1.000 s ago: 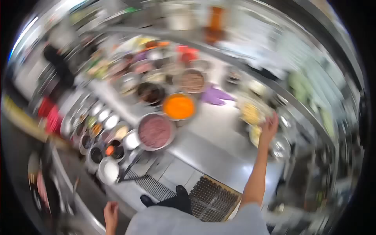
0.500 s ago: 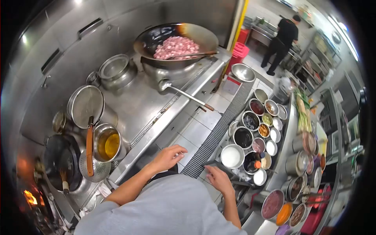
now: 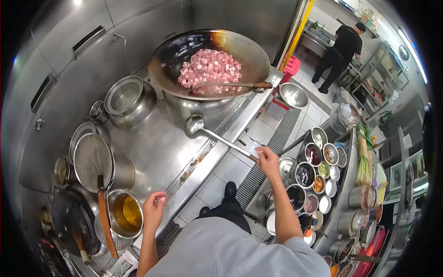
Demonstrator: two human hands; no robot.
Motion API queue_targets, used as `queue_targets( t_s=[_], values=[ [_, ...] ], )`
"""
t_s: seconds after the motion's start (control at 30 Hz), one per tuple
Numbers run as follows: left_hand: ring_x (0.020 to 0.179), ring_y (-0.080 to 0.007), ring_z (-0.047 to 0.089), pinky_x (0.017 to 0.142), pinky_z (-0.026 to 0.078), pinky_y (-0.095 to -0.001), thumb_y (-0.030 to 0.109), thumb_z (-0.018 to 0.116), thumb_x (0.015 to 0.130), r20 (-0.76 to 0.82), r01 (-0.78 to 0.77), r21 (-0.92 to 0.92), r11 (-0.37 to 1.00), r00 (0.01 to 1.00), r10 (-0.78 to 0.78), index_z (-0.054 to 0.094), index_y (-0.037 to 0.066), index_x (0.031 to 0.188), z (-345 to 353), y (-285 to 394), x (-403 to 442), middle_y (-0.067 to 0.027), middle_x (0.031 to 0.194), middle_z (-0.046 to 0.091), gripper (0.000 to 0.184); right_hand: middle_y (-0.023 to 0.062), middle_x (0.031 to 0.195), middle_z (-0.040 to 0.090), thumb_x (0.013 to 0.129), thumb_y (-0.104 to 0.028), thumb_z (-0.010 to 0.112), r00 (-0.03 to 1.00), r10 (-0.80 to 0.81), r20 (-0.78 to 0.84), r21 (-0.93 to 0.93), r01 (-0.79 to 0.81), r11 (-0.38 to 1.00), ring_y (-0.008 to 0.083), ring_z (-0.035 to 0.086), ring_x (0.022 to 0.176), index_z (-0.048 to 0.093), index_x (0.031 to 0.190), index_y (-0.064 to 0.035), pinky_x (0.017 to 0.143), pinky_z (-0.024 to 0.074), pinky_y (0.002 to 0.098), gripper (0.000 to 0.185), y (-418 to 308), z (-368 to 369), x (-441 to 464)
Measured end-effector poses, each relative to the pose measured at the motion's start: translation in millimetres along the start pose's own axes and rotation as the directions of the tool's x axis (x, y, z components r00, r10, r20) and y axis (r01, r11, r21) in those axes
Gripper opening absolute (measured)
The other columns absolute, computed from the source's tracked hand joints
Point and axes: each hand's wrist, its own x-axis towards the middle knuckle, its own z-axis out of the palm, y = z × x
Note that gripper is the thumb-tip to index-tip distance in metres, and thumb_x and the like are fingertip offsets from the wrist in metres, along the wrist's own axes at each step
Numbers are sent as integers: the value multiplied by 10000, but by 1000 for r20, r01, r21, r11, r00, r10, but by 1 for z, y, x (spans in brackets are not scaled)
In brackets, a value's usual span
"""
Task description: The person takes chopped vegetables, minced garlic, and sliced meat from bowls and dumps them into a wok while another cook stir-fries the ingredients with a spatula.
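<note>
My right hand (image 3: pixel 268 162) has its fingers closed at the wooden end of a long-handled ladle (image 3: pixel 221 140). The ladle's bowl rests on the steel cooktop below a large wok (image 3: pixel 161 69), and its handle sticks out past the front edge. In the wok lies a heap of diced raw meat (image 3: pixel 210 69) with a wooden-handled spatula (image 3: pixel 230 85) across it. My left hand (image 3: pixel 153 208) hovers by the cooktop's front edge, fingers loosely bent and nothing in them. Close to it stands a pot of yellow oil (image 3: pixel 127 214).
A round mesh strainer (image 3: pixel 93 159) sits over a pot at left, near a dark wok (image 3: pixel 69 221). Lidded pots (image 3: pixel 129 101) stand farther back. On my right are several seasoning bowls (image 3: pixel 304 175) and leeks (image 3: pixel 364 159). A person (image 3: pixel 344 51) works at the far counter.
My right hand has moved forward from beside the bowls to the ladle's handle end. The left hand has shifted left and down toward the oil pot. My view has turned toward the cooktop.
</note>
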Motion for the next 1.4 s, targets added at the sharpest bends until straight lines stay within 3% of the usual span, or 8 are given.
queue_targets(
  t_s=[0.2,0.43,0.5,0.57,0.63,0.7,0.73,1.4],
  values=[
    [860,-161,668,754,527,-289,52,611,926,-38,-20,157,987,999,26,667,18,1031,57,31,73,-77,968,702,124,96,887,610,961,-96,545,916,384,-116,615,-237,752,164,589,653,468,1353,-89,567,564,329,400,119,-24,179],
    [911,-196,683,775,547,-310,86,644,927,42,28,367,930,998,-47,686,29,1046,126,110,158,-95,1017,700,138,143,1108,582,960,-258,559,734,677,53,647,-542,536,287,601,839,338,1469,-162,705,561,473,563,352,3,380],
    [925,-199,681,798,543,-313,59,642,919,34,73,400,914,995,-94,687,5,1040,139,127,176,-107,1010,696,139,162,1199,560,944,-275,573,703,711,11,486,-625,611,285,593,879,323,1484,-189,729,541,497,602,398,10,421],
    [933,-207,680,796,553,-329,78,650,920,-7,134,434,891,989,-145,697,25,1046,145,132,189,-101,1028,694,144,96,988,587,935,-223,581,705,709,8,525,-606,597,200,560,689,307,1497,-147,546,483,385,630,438,11,455],
    [924,-216,682,786,557,-333,81,653,917,-47,174,468,867,984,-172,700,31,1047,152,138,199,-104,1021,697,148,115,1061,599,940,-237,573,755,655,25,615,-528,585,231,588,784,295,1505,-126,613,513,434,640,441,15,479],
    [913,-231,686,775,561,-338,86,657,913,-63,189,514,837,981,-183,700,31,1050,159,138,204,-112,1016,700,154,133,1168,592,948,-258,562,724,690,8,396,-636,663,269,600,933,281,1507,-99,711,537,477,646,429,18,510],
    [908,-239,687,769,564,-341,89,659,910,-65,194,537,821,980,-188,700,32,1052,163,139,205,-117,1014,702,158,158,1266,558,949,-276,562,818,541,196,535,-551,640,299,578,1058,270,1506,-85,798,541,495,658,451,21,523],
    [868,-259,685,734,557,-345,117,668,921,-55,233,544,806,968,-243,695,38,1050,194,143,228,-115,1005,700,154,155,1227,567,950,-253,567,754,610,243,470,-642,606,297,604,995,313,1469,-84,783,552,465,603,431,25,552]
  ],
)
